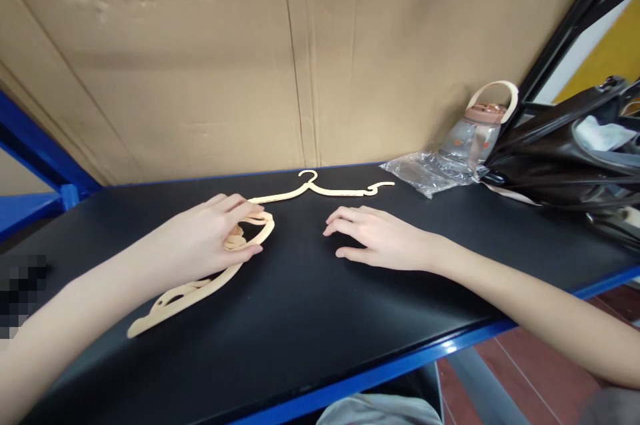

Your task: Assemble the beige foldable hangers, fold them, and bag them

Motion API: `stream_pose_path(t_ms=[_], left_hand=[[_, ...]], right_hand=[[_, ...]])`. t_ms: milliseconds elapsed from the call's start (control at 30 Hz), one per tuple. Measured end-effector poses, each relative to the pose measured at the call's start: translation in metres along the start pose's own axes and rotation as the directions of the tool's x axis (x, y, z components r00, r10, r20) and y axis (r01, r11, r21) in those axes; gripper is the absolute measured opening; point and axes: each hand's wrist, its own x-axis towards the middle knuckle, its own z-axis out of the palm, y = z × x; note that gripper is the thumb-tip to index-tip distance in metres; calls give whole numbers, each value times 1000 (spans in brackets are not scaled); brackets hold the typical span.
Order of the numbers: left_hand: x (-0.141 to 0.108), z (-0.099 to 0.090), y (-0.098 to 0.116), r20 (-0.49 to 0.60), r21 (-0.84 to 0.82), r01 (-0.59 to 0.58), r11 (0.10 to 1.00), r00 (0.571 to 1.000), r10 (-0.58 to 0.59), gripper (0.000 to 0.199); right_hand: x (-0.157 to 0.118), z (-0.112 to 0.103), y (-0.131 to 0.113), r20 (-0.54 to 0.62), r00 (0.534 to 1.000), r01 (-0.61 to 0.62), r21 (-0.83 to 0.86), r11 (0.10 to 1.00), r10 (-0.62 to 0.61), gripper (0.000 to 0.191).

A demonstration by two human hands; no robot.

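Note:
My left hand (213, 235) is curled over cream plastic clothes hangers (195, 295) on the left of the table. Its thumb lies on the near side and its fingers on the far side, so part of them is covered. They overlap, and I cannot tell how many there are. Another cream hanger (340, 192) lies apart at the back of the table, its hook toward the cardboard and its left end partly behind my left hand. My right hand (373, 236) hovers at or just above the table, right of the middle, fingers bent and apart, with nothing in it.
The black table (300, 331) has a blue front edge. Cardboard (200, 65) stands upright along the back. At the back right are a clear water bottle (467, 141) with a handle, a crumpled plastic bag (420, 171) and a black bag (560, 138). A blue post (45, 158) rises at left.

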Motion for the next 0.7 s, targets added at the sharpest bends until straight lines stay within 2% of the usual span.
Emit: stream_pose_path(t_ms=[100,167,333,433,567,700], left_hand=[[2,9,-3,33,-40,-8,999,999,9,49],[2,8,-1,42,-53,-8,999,999,11,51],[-4,-12,-1,58,-54,17,998,998,-14,52],[-11,-22,-11,132,-70,117,991,985,-107,58],[-16,-22,-22,207,-65,238,969,953,-220,63],[-19,-20,-19,207,-112,188,976,965,-162,49]], right_hand=[[0,-1,0,4,1000,1,8,1000,-1,28],[0,-1,0,9,1000,-4,8,1000,4,27],[-1,-1,1,16,1000,-9,0,1000,9,28],[-1,0,1,15,1000,-3,-3,1000,3,27],[-1,0,1,13,1000,6,-2,1000,-6,27],[-1,0,1,22,1000,8,0,1000,-8,27]])
